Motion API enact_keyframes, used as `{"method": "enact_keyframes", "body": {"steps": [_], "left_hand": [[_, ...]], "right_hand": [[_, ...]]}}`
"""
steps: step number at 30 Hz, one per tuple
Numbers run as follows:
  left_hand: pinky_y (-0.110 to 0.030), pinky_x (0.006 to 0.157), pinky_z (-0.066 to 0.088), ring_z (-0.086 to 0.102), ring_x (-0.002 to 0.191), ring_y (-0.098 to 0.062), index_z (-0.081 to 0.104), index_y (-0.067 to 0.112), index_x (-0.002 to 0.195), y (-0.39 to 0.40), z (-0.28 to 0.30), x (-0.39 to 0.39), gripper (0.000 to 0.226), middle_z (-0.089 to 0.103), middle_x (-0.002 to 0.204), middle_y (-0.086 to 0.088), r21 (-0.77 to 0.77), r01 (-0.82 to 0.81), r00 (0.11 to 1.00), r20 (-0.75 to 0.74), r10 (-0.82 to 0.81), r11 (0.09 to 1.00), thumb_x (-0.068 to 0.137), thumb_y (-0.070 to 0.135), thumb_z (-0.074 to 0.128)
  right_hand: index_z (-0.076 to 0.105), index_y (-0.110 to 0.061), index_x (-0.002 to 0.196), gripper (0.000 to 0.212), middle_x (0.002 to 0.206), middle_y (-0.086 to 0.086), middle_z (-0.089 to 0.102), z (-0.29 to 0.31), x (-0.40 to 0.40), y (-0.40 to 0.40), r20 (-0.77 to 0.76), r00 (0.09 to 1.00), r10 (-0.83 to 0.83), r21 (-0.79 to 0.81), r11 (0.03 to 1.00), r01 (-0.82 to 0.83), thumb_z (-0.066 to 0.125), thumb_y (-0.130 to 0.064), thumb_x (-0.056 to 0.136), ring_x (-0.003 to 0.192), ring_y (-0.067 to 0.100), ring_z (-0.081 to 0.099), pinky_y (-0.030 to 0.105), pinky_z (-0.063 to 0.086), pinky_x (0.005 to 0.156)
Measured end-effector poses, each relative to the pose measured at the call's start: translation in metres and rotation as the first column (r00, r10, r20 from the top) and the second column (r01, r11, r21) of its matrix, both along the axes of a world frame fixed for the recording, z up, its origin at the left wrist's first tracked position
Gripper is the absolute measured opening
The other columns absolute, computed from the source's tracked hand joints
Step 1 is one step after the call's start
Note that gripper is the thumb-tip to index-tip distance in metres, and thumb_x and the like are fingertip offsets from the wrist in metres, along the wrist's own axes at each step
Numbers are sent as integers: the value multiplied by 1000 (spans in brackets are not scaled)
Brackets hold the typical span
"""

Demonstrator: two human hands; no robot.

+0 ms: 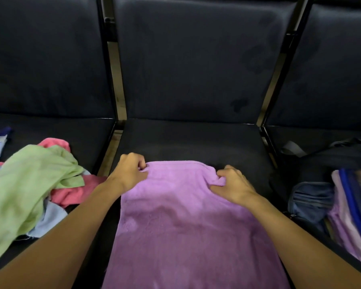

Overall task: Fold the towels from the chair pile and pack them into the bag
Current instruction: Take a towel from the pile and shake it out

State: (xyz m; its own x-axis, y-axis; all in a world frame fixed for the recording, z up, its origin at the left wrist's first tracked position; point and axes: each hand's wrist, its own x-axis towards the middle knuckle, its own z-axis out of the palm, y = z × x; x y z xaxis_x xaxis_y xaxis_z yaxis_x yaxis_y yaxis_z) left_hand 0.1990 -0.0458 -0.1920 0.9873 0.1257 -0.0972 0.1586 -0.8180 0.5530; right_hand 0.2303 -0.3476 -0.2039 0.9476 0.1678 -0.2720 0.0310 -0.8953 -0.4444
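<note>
Three dark chairs stand side by side in a row, each with a padded seat and a padded backrest in black or very dark navy. The middle chair (196, 65) faces the camera squarely; the left chair (44, 59) and the right chair (338, 65) are cut off by the edges of the view. Black frame bars (109, 65) run up between the backrests, and through the narrow gaps a tan, brownish surface (118, 97) shows — whether floor or wall cannot be told. The middle backrest carries faint darker blotches (239, 104) toward its right side. The light is dim and even — soft sheen on the upholstery, no hard shadows.
</note>
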Motion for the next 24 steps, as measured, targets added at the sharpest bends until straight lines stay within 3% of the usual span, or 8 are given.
{"method": "enact_keyframes", "body": {"steps": [3, 5, 8, 11, 15, 17, 20, 24], "left_hand": [[-21, 51, 40, 54, 57, -14, 60, 9, 61, 0, 15, 1, 28, 58, 60, -4, -54, -28, 999, 17, 29, 998, 85, 15, 74], [-19, 49, 33, 46, 52, -12, 54, 11, 57, 3, 23, 0, 37, 52, 56, -2, -73, -38, 998, 39, 41, 997, 90, 19, 68], [-21, 51, 37, 47, 53, -20, 58, -5, 64, 10, 32, -9, 38, 55, 59, -15, -100, -45, 998, 26, 48, 994, 93, 19, 64], [-28, 58, 45, 61, 63, -31, 67, -4, 67, 20, 41, -20, 31, 65, 68, -21, -112, -66, 997, 41, 71, 991, 89, 17, 67], [-17, 56, 42, 60, 61, -14, 74, 0, 70, 25, 61, -38, 16, 69, 69, -12, -71, -97, 991, 89, 103, 993, 83, 7, 72], [-27, 62, 49, 65, 69, -24, 74, -2, 71, 27, 67, -49, 13, 71, 72, -17, -63, -97, 987, 123, 104, 993, 82, 6, 74], [-37, 69, 53, 68, 73, -29, 76, 0, 72, 27, 75, -65, 13, 71, 72, -16, -111, -128, 972, 181, 147, 985, 80, 10, 78], [-18, 58, 42, 62, 65, -11, 76, 6, 78, 17, 88, -88, 8, 69, 69, -1, -209, -204, 928, 269, 257, 956, 78, 13, 79]], "right_hand": [[49, -7, 60, 31, 72, -3, 47, 5, 1, 3, 3, 998, -70, 293, 954, 66, 71, -16, 79, 60, 14, 42, 28, 34, 57], [51, -3, 64, 21, 63, 3, 41, 13, 0, 4, -92, 985, -148, 520, 836, 175, 66, -6, 77, 57, 15, 36, 28, 29, 56], [49, 3, 69, 20, 65, 6, 40, 23, -2, 3, -134, 974, -185, 636, 737, 228, 66, -5, 76, 60, 17, 39, 32, 31, 57], [43, -11, 62, 32, 61, -1, 38, 32, -6, -4, 4, 988, -152, 522, 843, 127, 71, -9, 77, 57, 12, 35, 27, 31, 53], [35, -20, 60, 48, 57, -7, 36, 43, -19, -24, 197, 980, 39, 261, 961, -91, 78, -30, 78, 59, 15, 28, 30, 29, 51], [39, -22, 61, 49, 61, -7, 47, 50, -26, -33, 227, 972, 57, 218, 970, -108, 81, -42, 77, 61, 19, 41, 33, 40, 53], [46, -21, 62, 49, 66, -3, 60, 66, -40, -41, 238, 971, 3, 234, 970, -60, 84, -52, 71, 84, 17, 70, 40, 57, 64], [46, -17, 64, 44, 61, -3, 50, 84, -62, -54, 241, 970, -11, 280, 958, -59, 81, -36, 81, 55, 13, 45, 27, 38, 51]]}}
